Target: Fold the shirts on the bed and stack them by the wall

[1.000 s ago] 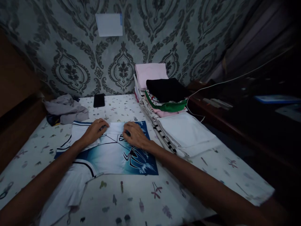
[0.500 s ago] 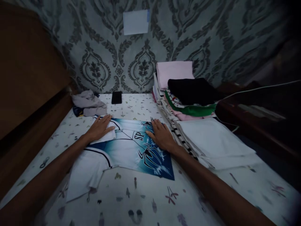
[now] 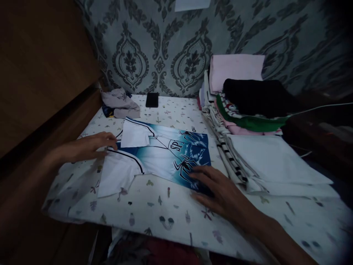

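Observation:
A jersey (image 3: 154, 156) in white, teal and dark blue lies flat on the patterned cloth, with black spiders and the letters "SP" on it. Its far white sleeve (image 3: 135, 134) is folded over the body, while the near white sleeve (image 3: 117, 176) sticks out toward me. At the jersey's left end, my left hand (image 3: 102, 143) has its fingers stretched out over the neck edge. My right hand (image 3: 220, 189) is open by the near corner of the dark blue hem, fingers apart and thumb below; whether it touches the fabric I cannot tell.
Folded clothes (image 3: 248, 123) are piled at the right, with white folded cloth (image 3: 273, 158) in front. A crumpled grey garment (image 3: 121, 103) and a black phone-like object (image 3: 152, 99) lie at the back. Brown wooden furniture (image 3: 46, 66) borders the left. A white cable (image 3: 320, 108) runs at right.
Both hands have left the jersey's upper part: the left has drawn back to the neck edge, the right has come nearer to the hem's near corner. The view has tilted down.

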The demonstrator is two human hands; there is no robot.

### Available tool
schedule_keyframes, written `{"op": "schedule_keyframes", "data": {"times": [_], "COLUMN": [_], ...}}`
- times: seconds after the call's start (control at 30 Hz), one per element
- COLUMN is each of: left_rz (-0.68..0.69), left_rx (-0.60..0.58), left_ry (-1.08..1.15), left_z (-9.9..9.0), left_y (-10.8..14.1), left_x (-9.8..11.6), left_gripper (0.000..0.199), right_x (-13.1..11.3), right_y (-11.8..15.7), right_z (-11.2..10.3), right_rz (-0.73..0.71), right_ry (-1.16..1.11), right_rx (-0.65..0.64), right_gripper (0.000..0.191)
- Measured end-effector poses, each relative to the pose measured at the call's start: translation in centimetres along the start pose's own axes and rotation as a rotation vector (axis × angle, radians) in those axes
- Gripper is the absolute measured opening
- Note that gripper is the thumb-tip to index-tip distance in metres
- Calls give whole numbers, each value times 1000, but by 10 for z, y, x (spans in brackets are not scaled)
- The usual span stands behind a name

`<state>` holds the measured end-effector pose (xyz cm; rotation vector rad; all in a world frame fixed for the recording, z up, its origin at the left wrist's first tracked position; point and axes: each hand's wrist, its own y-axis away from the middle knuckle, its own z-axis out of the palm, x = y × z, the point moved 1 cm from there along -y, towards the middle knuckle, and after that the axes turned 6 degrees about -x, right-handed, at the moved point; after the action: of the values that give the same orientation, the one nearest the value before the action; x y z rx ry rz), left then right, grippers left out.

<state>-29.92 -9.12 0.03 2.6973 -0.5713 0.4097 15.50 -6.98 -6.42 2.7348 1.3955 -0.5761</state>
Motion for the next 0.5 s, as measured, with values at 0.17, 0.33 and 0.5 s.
{"op": "schedule_keyframes", "data": {"times": [0.17, 0.33, 0.5], "left_rz": [-1, -25, 20], "left_rx": [28, 122, 144], "left_ry": [-39, -51, 89], "left_z": [38, 54, 31], "left_y": [36, 25, 11], "left_x": [8, 10, 10], "left_gripper": [44, 25, 31], "right_x": [-16, -15, -5], "right_y": [26, 15, 11], "right_z": [-4, 1, -3], "right_rz": [10, 45, 156], "right_ry": [44, 90, -174], "right_rx": [18, 117, 144], "right_gripper": [28, 23, 18]}}
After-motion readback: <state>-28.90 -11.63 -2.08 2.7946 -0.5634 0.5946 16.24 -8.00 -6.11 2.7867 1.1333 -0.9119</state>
